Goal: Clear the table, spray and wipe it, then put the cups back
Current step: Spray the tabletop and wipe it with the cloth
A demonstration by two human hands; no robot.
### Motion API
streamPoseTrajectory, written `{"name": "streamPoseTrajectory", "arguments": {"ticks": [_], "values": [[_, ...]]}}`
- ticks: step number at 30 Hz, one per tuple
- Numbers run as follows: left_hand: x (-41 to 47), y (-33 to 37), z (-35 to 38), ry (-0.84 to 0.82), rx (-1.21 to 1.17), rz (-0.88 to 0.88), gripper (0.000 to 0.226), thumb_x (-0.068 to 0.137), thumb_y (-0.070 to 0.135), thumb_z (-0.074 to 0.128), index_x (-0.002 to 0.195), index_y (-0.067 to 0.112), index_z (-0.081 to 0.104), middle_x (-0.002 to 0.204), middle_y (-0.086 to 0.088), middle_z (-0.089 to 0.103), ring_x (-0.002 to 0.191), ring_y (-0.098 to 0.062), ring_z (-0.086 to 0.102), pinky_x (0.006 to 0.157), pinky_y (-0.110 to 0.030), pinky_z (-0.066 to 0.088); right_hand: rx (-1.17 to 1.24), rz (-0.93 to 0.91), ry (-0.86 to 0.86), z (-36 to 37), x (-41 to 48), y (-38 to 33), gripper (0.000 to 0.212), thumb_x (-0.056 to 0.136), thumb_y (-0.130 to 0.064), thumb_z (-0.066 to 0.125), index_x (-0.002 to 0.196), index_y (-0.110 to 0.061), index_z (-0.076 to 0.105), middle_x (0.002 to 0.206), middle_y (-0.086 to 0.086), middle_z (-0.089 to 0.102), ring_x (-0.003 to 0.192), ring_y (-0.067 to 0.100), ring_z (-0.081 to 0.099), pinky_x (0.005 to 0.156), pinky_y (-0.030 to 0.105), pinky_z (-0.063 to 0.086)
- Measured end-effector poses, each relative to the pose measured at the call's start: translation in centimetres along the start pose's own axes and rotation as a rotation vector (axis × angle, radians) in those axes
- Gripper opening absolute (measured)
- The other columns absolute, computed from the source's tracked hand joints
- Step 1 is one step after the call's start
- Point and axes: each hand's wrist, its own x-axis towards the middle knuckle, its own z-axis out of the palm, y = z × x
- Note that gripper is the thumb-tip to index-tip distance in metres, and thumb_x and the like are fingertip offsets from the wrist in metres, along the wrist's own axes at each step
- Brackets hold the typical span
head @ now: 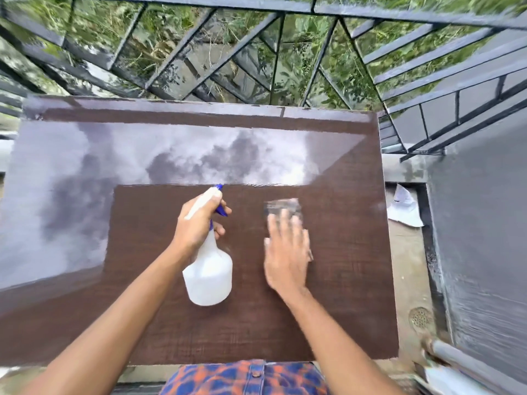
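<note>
Balcony, dark wood-grain counter (342,309) by the railing (256,52), bare of cups, so clearing looks done. Spraying and wiping under way: left hand (196,223) clenched round white spray bottle (208,275), blue nozzle forward; right hand (288,252) flat, fingers spread, pressing a blurred pale cloth (282,206) mid-counter. Cups nowhere visible, return pending.

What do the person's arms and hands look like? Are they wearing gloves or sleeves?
No gloves and no sleeves that show. Both forearms are bare all the way to the picture's edge, and the left hand and right hand are bare too, with no rings, watch or bracelets visible. The right hand looks a bit blurry. Lower down there is a blue and orange patterned garment with a button.
</note>
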Motion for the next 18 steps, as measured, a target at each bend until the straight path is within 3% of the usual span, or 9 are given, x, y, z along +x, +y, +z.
{"name": "streamPoseTrajectory", "arguments": {"ticks": [4, 6, 8, 12, 16, 18], "values": [[0.6, 0.9, 2.5, 0.034, -0.011, 0.005, 0.033, 0.101, 0.036, 0.056, 0.085, 0.009, 0.067, 0.087, -0.004, 0.074, 0.044, -0.019, 0.052, 0.045, -0.024, 0.043, 0.005, -0.278, -0.042, -1.7, 8.7, 0.4, 0.054, 0.101, -0.033, 0.039, 0.154, -0.033, 0.031, 0.166, -0.002, 0.02, 0.152, 0.023, 0.021, 0.12, 0.05, 0.022], [1.0, 1.4, 3.9, 0.029, -0.023, 0.001, 0.032, 0.099, 0.037, 0.057, 0.086, 0.009, 0.067, 0.089, -0.006, 0.074, 0.044, -0.019, 0.051, 0.045, -0.024, 0.042, 0.0, -0.178, -0.026, -3.4, 13.2, 4.1, 0.056, 0.101, -0.032, 0.041, 0.156, -0.034, 0.029, 0.167, -0.001, 0.018, 0.152, 0.025, 0.02, 0.12, 0.05, 0.02], [1.2, 1.8, 5.4, 0.023, -0.034, 0.003, 0.032, 0.099, 0.038, 0.058, 0.088, 0.01, 0.067, 0.089, -0.006, 0.074, 0.044, -0.02, 0.05, 0.046, -0.025, 0.041, 0.027, 0.065, 0.017, -5.5, 16.3, 9.3, 0.059, 0.102, -0.031, 0.042, 0.157, -0.033, 0.024, 0.168, 0.001, 0.013, 0.153, 0.025, 0.016, 0.121, 0.05, 0.016], [2.1, 2.8, 8.0, 0.013, -0.05, 0.016, 0.03, 0.101, 0.035, 0.056, 0.09, 0.008, 0.066, 0.089, -0.006, 0.073, 0.043, -0.02, 0.05, 0.049, -0.027, 0.038, 0.09, 0.311, 0.086, -7.7, 16.0, 17.7, 0.056, 0.104, -0.029, 0.039, 0.158, -0.028, 0.023, 0.168, 0.002, 0.011, 0.153, 0.027, 0.014, 0.121, 0.053, 0.021], [3.0, 3.8, 9.8, -0.007, -0.066, 0.019, 0.033, 0.09, 0.044, 0.059, 0.085, 0.012, 0.067, 0.088, -0.005, 0.073, 0.044, -0.019, 0.049, 0.048, -0.026, 0.039, 0.101, 0.459, 0.16, -5.3, 11.0, 15.5, 0.057, 0.101, -0.027, 0.045, 0.156, -0.025, 0.028, 0.166, 0.005, 0.022, 0.15, 0.032, 0.024, 0.117, 0.054, 0.028], [3.6, 4.1, 10.6, -0.002, -0.06, 0.012, 0.035, 0.086, 0.047, 0.059, 0.083, 0.013, 0.067, 0.088, -0.004, 0.074, 0.044, -0.019, 0.049, 0.048, -0.025, 0.04, 0.107, 0.313, 0.14, -3.7, 9.0, 11.8, 0.057, 0.1, -0.028, 0.044, 0.156, -0.025, 0.03, 0.165, 0.005, 0.025, 0.148, 0.032, 0.027, 0.117, 0.053, 0.028]]}}
